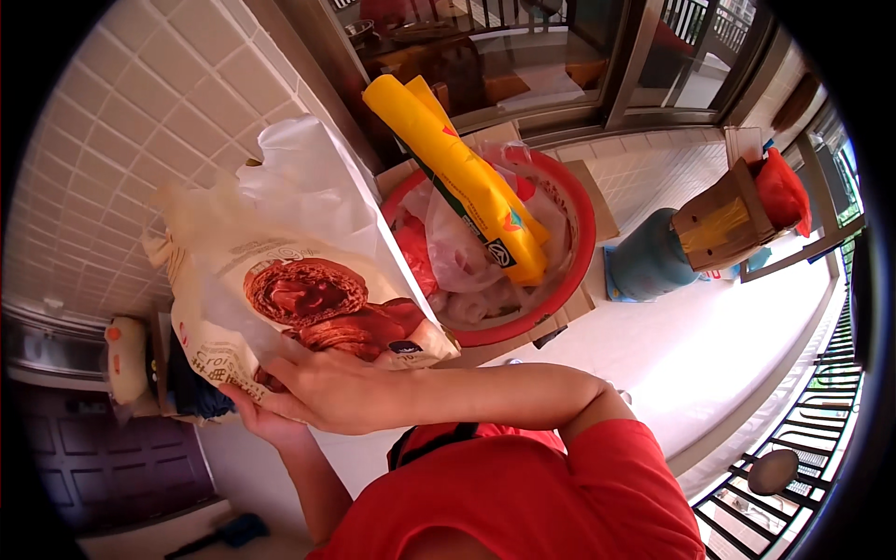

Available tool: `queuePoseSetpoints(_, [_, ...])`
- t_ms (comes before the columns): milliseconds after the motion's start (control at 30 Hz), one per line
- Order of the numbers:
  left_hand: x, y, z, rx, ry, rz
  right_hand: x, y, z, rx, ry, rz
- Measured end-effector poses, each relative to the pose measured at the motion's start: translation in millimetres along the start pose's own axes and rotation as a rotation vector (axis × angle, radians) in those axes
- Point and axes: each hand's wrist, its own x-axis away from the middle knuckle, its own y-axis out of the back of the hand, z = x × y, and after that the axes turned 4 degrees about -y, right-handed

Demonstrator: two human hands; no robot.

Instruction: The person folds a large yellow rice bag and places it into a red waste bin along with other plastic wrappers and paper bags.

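Observation:
A large cream plastic food bag (345,289) with pictures of brown filled pastries hangs tilted in front of me on the left. My left hand (271,422) is closed on its lower edge from beneath. Across the lower front of the bag lies my right hand (331,392), its fingers curled against the plastic and partly hidden by folds. A white plastic sheet or bag (303,168) rises behind the cream bag; whether the two are joined I cannot tell.
A red basin (583,224) lined with clear plastic bags stands on cardboard, with a rolled yellow bag (448,159) across it. To its right, a blue-grey gas cylinder (649,257) bears a cardboard box (719,219). Railings (793,448) edge the right side; a tiled wall (121,112) bounds the left.

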Motion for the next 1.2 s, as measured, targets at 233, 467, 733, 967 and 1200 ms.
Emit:
queuePoseSetpoints(233, [-1.0, 41.1, -18.5, 0.09, 0.066, 0.036, 17.8, 25.4, 34.9, 0.413, 0.11, 0.07])
queuePoseSetpoints(467, [-4.0, 14.9, -50.1, -0.152, -0.291, -0.233, 32.5, 184.2, 5.6, 0.685, -0.048, -0.308])
queuePoseSetpoints(733, [-1.1, 36.2, -48.8, -0.065, -0.271, -0.319, 39.5, 241.0, -97.9, 0.751, -0.532, -0.034])
queuePoseSetpoints(967, [0.8, 49.0, -38.4, -0.095, -0.286, -0.372, 2.3, 217.6, -172.9, 0.78, -0.767, -0.222])
queuePoseSetpoints(1200, [3.3, 62.0, -41.8, -0.162, -0.313, -0.451, 5.0, 255.3, -125.8, 0.221, -0.666, -0.565])
